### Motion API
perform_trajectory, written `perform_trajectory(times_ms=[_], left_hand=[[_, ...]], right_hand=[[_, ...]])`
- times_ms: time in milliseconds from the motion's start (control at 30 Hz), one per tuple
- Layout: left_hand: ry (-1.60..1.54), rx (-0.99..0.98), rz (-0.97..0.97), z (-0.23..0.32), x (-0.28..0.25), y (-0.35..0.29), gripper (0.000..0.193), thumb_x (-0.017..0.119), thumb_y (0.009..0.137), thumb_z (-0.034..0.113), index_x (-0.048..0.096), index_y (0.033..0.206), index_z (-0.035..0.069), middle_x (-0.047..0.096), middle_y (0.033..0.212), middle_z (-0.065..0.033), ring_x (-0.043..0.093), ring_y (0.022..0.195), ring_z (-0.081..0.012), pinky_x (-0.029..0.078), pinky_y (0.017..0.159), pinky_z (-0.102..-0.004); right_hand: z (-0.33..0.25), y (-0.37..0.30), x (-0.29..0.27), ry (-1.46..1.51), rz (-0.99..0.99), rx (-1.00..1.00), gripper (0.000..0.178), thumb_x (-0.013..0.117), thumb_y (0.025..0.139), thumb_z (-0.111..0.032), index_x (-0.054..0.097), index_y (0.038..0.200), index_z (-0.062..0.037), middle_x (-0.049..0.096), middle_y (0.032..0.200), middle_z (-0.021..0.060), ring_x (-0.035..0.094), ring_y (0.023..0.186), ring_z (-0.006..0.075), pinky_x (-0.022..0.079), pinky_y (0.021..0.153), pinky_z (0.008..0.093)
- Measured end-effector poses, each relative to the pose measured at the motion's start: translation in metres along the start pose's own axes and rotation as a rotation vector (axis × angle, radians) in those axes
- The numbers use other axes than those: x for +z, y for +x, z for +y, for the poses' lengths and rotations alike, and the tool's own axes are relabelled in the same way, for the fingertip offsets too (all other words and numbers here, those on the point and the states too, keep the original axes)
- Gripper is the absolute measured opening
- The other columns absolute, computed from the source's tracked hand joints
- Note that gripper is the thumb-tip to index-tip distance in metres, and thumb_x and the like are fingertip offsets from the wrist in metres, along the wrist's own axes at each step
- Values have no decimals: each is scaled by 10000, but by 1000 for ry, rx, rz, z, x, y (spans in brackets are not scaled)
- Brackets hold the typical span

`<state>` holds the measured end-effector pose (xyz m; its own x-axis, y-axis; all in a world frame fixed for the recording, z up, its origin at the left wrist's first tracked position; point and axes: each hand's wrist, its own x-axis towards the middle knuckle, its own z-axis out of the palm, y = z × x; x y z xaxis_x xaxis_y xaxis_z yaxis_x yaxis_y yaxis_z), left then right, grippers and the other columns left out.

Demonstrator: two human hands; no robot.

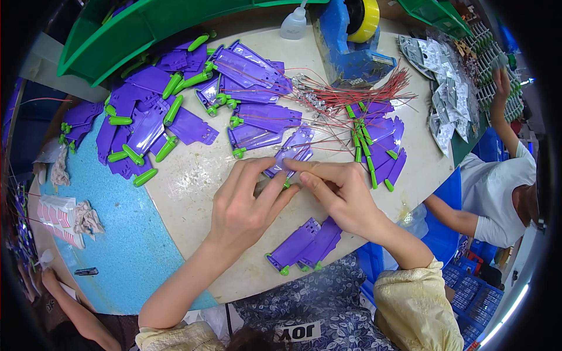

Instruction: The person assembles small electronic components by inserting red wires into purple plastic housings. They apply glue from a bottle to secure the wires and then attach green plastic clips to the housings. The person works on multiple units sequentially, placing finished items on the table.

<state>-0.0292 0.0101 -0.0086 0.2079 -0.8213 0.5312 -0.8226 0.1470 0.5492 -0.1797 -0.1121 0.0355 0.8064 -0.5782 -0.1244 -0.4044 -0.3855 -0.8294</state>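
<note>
Between my hands is a purple plastic shell [300, 142] with a small green tip and thin red wires running over it. My left hand [243, 202] grips its near end, fingers bent round the edge. My right hand [345, 196] is closed against the same end, its index fingertip pressing on the shell; whatever small thing may lie under that fingertip is hidden. Just beyond lie stacked purple shells with green tips [266, 117]. A tangled bundle of red wires [374, 85] spreads behind my right hand. Several finished-looking purple shells [307, 243] rest near the table's front edge.
A heap of purple and green parts [146, 117] covers the left. At the back are a green bin [146, 29], a white squeeze bottle [294, 23] and a blue tape dispenser [345, 52]. Silvery sheet pieces [451, 105] lie right. Co-workers' arms [451, 216] show at both sides.
</note>
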Motion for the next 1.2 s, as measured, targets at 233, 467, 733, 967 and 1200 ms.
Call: perform_trajectory(times_ms=[233, 467, 733, 967, 1200], left_hand=[[39, -145, -278, 7, -7, 17, 542, 834, 715, 100, 622, 1199, -20, 539, 1041, -168, 550, 949, -322, 478, 787, -405], [-190, -202, -67, -3, 0, 4, 715, 878, 634, 56, 491, 1226, -48, 562, 1035, -180, 589, 912, -331, 504, 784, -403], [-48, -153, -49, 0, -4, 8, 436, 839, 659, 32, 576, 1002, -19, 554, 1051, -172, 572, 906, -323, 501, 737, -400], [206, -138, 13, -13, -10, 18, 320, 765, 716, 110, 612, 984, 26, 543, 1168, -137, 484, 1044, -324, 367, 846, -445], [-128, 166, -187, 33, -55, -36, 399, 778, 744, 307, 716, 1084, 109, 605, 1021, -66, 564, 859, -259, 405, 742, -416]], right_hand=[[-21, 33, -28, 5, 230, 76, 41, 691, 855, -10, 675, 857, 27, 674, 747, 203, 688, 662, 338, 528, 602, 383], [-30, 75, -11, -155, -471, 67, 87, 673, 754, 21, 606, 723, 66, 631, 572, 133, 649, 481, 213, 505, 443, 323], [-23, 59, -11, -189, 214, -340, 104, 712, 770, 4, 652, 849, 37, 637, 793, 160, 651, 718, 311, 516, 653, 397], [-16, 86, -9, -340, 266, -614, 156, 700, 781, 38, 628, 916, 9, 620, 917, 130, 620, 907, 289, 515, 745, 367], [-97, -17, -78, -162, 482, -536, 140, 675, 827, 53, 653, 949, -10, 621, 892, 85, 559, 745, 143, 433, 614, 280]])
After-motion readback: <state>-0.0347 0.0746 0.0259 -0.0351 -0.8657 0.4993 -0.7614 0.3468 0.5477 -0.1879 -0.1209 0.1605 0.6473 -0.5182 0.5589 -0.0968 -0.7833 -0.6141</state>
